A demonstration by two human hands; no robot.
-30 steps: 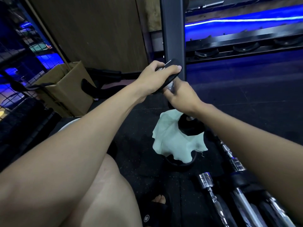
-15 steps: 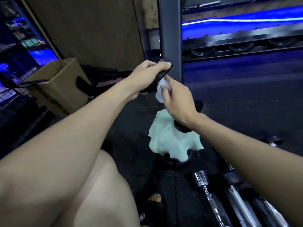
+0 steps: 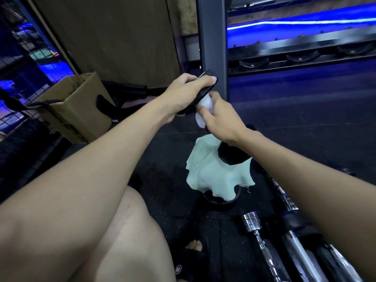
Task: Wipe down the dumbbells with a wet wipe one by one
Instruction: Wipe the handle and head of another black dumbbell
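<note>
Floor point(image 3: 305, 123): dark rubber mat w/ pale specks, everything sits on it; your bare knee fills bottom left of view.
Wall panel point(image 3: 114, 37): wood-grain, top left, behind the box.
Rack post point(image 3: 211, 37): dark upright, top centre, right behind your hands; rack shelf point(image 3: 305, 51) w/ round cradles runs off to the right under a blue light strip.
Cardboard box point(image 3: 75, 106): open, left of your left forearm, on the floor by wire mesh.
Green cloth point(image 3: 217, 171): pale, draped over a dark round item on the floor, below your right wrist.
Chrome bars point(image 3: 258, 239): bottom right, lying side by side on the mat, partly under your right forearm.
Dumbbell point(image 3: 204, 91): black, stood on end in front of you; top head in your left hand, lower head point(image 3: 232, 155) pokes up thru the cloth. Handle hidden by your right hand.
Left hand point(image 3: 189, 92): fingers curled over the top head, gripping it.
Right hand point(image 3: 221, 119): just under the top head, fingers pinched on the wet wipe point(image 3: 203, 110).
Wet wipe: white, bunched, touching the underside of the top head; a bit hangs below your fingers.
</note>
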